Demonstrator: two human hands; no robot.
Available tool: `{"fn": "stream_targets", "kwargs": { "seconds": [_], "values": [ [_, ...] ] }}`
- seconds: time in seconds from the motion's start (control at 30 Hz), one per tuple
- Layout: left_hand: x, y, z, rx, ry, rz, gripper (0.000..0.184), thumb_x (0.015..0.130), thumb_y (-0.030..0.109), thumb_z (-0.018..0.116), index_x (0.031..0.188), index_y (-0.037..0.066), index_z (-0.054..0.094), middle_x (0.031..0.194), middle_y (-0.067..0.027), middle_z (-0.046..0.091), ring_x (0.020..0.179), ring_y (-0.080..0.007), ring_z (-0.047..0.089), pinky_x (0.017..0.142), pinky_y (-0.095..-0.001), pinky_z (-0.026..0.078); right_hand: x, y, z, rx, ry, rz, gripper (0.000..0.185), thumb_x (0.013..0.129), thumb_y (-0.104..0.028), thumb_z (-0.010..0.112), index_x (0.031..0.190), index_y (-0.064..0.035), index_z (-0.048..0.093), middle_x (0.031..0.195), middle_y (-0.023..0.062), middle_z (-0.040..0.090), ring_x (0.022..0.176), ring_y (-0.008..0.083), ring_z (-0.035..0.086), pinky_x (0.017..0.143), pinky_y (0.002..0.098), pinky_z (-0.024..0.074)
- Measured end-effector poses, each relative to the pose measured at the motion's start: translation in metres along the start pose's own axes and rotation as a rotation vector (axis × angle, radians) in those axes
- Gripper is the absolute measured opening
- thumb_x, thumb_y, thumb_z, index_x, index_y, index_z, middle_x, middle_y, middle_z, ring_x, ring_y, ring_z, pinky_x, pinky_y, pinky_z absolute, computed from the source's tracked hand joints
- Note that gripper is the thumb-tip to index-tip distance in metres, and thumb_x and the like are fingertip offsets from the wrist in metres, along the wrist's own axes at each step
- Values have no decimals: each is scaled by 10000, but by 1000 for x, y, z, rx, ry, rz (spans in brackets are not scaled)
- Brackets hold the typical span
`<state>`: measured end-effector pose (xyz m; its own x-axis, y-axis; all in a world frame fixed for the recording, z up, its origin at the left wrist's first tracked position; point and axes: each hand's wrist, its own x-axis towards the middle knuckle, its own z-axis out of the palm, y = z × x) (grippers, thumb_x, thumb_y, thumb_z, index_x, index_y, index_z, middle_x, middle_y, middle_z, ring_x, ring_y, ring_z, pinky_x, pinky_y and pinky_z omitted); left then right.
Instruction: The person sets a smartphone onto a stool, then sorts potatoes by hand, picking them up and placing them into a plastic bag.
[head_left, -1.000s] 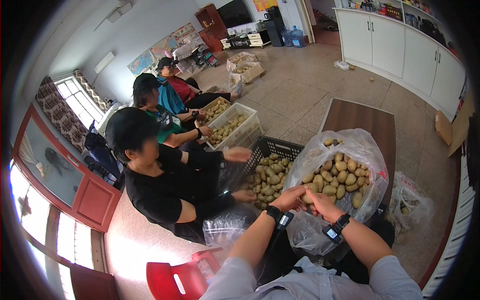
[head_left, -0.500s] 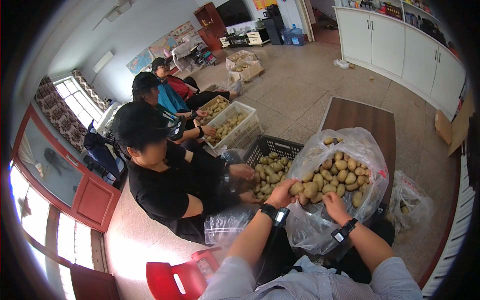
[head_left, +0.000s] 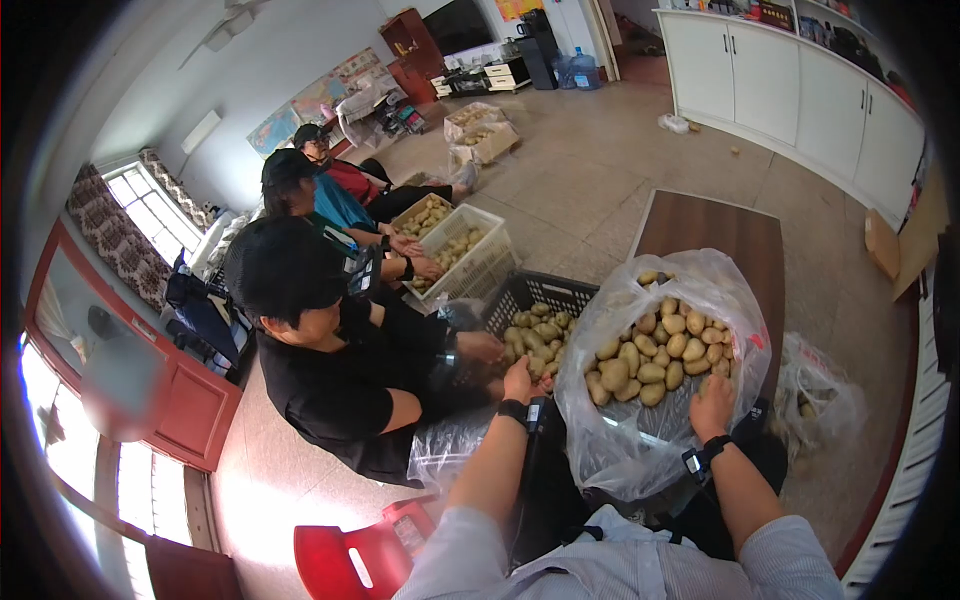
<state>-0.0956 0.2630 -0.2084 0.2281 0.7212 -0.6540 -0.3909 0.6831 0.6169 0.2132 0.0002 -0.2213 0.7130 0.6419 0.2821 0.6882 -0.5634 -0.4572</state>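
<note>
A clear plastic bag (head_left: 625,445) stands wide with a pile of potatoes (head_left: 650,372) inside. At the right side of that pile my right hand (head_left: 712,406) is closed over a potato, which its fingers mostly cover. My left hand (head_left: 519,382) is over the near edge of a black crate (head_left: 573,296), its fingers curled around a potato that is only partly visible. More potatoes (head_left: 545,330) lie in the crate. Both my wrists carry dark straps with small devices.
A person in black (head_left: 330,370) sits left of the crate, hands at its potatoes. Two more people sit beyond, by a white crate (head_left: 490,257). A brown table (head_left: 710,235) stands behind the bag, a second plastic bag (head_left: 825,400) right, a red chair (head_left: 350,550) lower left.
My left hand has moved left from the bag to the black crate. My right hand has shifted right, onto the potatoes at the bag's right side.
</note>
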Motion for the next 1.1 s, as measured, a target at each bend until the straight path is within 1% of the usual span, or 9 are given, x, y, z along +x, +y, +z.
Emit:
{"fn": "stream_targets", "kwargs": {
  "seconds": [0.23,0.27,0.4,0.47,0.5,0.63,1.0,1.07,1.1],
  "values": [
    [23,0,-29,237,-48,148,336,971,277,470,1185,20,443,949,-183,595,677,-331,645,475,-373,531,-2,3,0,-63,-47,-73,327,721,-73,641,1020,-31,517,1095,183,547,1061,384,504,914,485,414],
    [40,-8,-32,194,160,248,310,941,258,516,1123,9,547,893,-187,635,672,-306,655,507,-398,533,-2,14,19,-67,5,-89,239,719,-42,588,951,-20,535,1005,193,569,1009,395,527,868,495,427],
    [95,-9,-70,194,61,151,312,967,283,460,1068,1,545,949,-193,627,752,-365,658,582,-472,549,-1,15,17,95,92,-149,65,719,4,507,776,-8,536,851,219,573,867,429,536,752,526,410],
    [125,2,-100,304,-220,14,317,980,270,429,1055,-21,528,965,-191,596,761,-371,643,623,-456,562,1,13,12,-53,-5,-65,190,730,-29,549,919,-19,557,1004,195,564,1003,400,518,844,492,429],
    [21,1,-27,64,180,119,270,968,230,468,1075,-11,521,1018,-175,582,828,-347,623,656,-438,577,-2,12,12,-100,-18,-36,260,735,-51,578,993,-24,562,1088,186,550,1076,387,499,899,478,428],
    [8,7,-21,-81,206,72,220,956,173,545,1142,55,541,1127,-85,571,1020,-265,549,797,-441,563,4,10,8,-72,-6,105,498,727,-124,670,1187,-21,509,1271,172,460,1236,389,383,1044,481,346],
    [-8,7,-5,-38,238,116,324,970,165,518,1258,21,483,1267,-99,490,1116,-266,499,821,-427,572,7,22,11,-180,-147,42,474,744,-173,642,1195,-60,554,1313,118,520,1204,472,421,1003,527,382],
    [108,-14,-116,1602,171,1003,225,918,222,619,1006,20,573,916,-47,578,775,-188,503,675,-352,519,-1,33,28,-283,-35,-177,351,751,-138,593,1100,-101,602,1106,117,626,1045,443,544,909,525,437],
    [79,3,-93,1569,93,605,236,873,250,670,850,48,550,711,3,501,639,-179,427,612,-352,472,-3,34,31,-283,-26,-260,348,750,-130,594,1097,-111,600,1084,108,627,1022,430,552,889,515,440]
  ]
}}
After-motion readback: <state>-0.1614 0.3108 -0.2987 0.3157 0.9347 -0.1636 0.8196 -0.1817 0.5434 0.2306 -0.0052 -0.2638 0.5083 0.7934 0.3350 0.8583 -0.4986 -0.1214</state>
